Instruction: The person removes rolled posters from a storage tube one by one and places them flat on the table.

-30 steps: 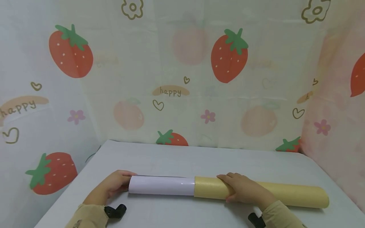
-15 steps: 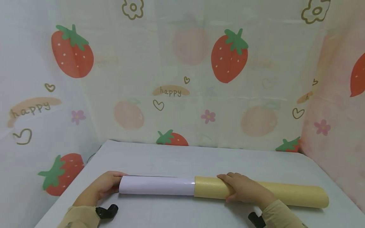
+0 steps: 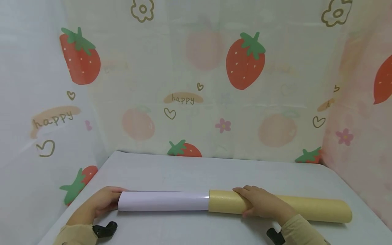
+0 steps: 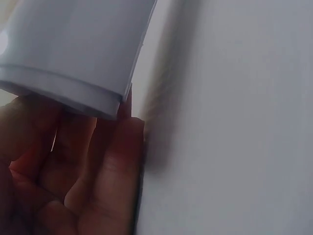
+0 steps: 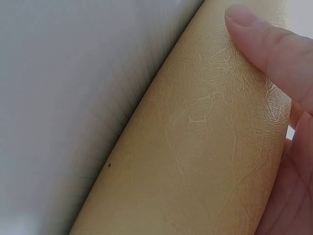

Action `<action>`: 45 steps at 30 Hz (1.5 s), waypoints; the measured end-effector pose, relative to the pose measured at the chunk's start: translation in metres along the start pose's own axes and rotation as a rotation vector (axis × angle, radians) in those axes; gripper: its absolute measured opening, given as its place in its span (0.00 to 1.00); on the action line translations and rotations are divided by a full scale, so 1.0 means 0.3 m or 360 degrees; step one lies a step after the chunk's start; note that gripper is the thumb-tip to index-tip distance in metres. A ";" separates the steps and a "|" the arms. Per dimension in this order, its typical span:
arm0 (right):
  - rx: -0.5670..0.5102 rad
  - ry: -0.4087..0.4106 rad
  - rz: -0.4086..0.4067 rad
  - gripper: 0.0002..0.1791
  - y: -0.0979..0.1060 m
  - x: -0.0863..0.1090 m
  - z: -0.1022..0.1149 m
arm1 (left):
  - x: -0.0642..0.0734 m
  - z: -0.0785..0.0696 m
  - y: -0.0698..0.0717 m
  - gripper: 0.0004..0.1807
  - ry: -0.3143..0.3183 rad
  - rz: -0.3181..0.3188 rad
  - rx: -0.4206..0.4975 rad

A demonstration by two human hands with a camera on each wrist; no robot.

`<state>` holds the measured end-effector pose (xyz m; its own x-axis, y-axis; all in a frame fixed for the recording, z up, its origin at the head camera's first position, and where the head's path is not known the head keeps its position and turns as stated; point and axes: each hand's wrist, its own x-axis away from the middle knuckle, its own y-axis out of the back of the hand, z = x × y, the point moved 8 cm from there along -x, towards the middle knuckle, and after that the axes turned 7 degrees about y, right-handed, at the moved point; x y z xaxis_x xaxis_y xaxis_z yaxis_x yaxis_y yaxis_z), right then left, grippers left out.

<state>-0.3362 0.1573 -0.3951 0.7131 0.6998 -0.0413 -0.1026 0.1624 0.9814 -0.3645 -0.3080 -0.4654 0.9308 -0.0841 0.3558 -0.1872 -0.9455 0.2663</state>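
Observation:
A rolled white paper sheet [image 3: 165,200] sticks out of the left end of a yellow tube [image 3: 318,208], both lying along the table. The left hand [image 3: 102,203] holds the roll's free end; in the left wrist view its fingers [image 4: 105,181] are bent at the roll's open rim [image 4: 63,90], and their tips are partly hidden by the paper. Farther right, the right hand [image 3: 261,204] grips the tube from above. Its thumb [image 5: 269,46] lies across the finely creased yellow surface [image 5: 181,142] in the right wrist view.
A white-covered table [image 3: 220,173] lies under everything. Behind and at both sides hang curtains [image 3: 190,68] printed with strawberries. Black wrist-worn pieces [image 3: 105,230] show beside the tan sleeves [image 3: 76,234].
The left hand has moved left with the end of the paper roll, so a longer stretch of white shows outside the tube. The right hand and tube stay almost still. The left curtain print has shifted.

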 end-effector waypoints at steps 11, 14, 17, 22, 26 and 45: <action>-0.0019 -0.0003 0.0023 0.43 -0.005 -0.003 -0.008 | 0.005 0.034 0.052 0.15 0.0006 0.0005 -0.0030; -0.0014 -0.0001 0.0024 0.43 -0.005 -0.003 -0.007 | 0.012 0.041 0.063 0.16 0.0014 0.0029 -0.0036; -0.0013 -0.0008 0.0029 0.43 -0.006 -0.003 -0.008 | 0.020 0.050 0.080 0.16 0.0044 0.0016 -0.0038; -0.0008 -0.0018 0.0030 0.43 -0.005 -0.003 -0.010 | 0.023 0.063 0.104 0.16 0.0093 -0.0050 -0.0029; -0.0007 -0.0016 0.0022 0.43 -0.004 0.001 -0.015 | 0.022 0.066 0.110 0.15 0.0123 -0.0116 -0.0031; 0.0076 -0.0024 -0.0070 0.46 0.041 0.104 -0.096 | 0.033 0.068 0.113 0.16 0.0138 -0.0153 -0.0046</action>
<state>-0.3351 0.2014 -0.3897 0.7265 0.6823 -0.0818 -0.0382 0.1590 0.9865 -0.3551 -0.3473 -0.4710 0.9144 0.0355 0.4033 -0.1084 -0.9383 0.3283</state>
